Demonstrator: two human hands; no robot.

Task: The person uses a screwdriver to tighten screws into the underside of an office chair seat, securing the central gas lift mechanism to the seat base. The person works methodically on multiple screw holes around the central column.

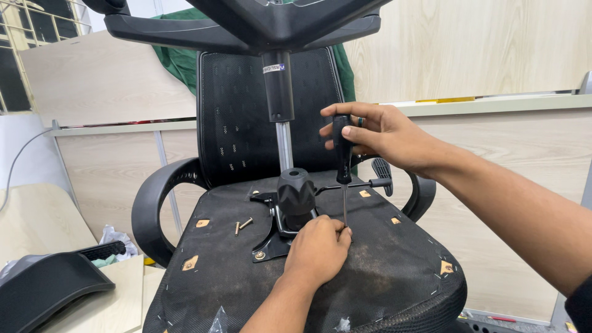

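The screwdriver (343, 151) stands upright mid-underside of the upturned chair seat (394, 277), gripped by the right hand (376, 132); the left hand (317, 246) pinches its tip at the mounting plate (266, 243). Two loose screws (242, 226) lie nearby, apparently awaiting fitting.

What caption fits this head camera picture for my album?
Right hand holds a screwdriver upright; left hand steadies its tip on an upturned chair seat.

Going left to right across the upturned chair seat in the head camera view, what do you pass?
Left armrest → two loose screws → black knob on the mechanism plate → left hand at the screwdriver's tip → screwdriver, held upright by the right hand → right armrest.
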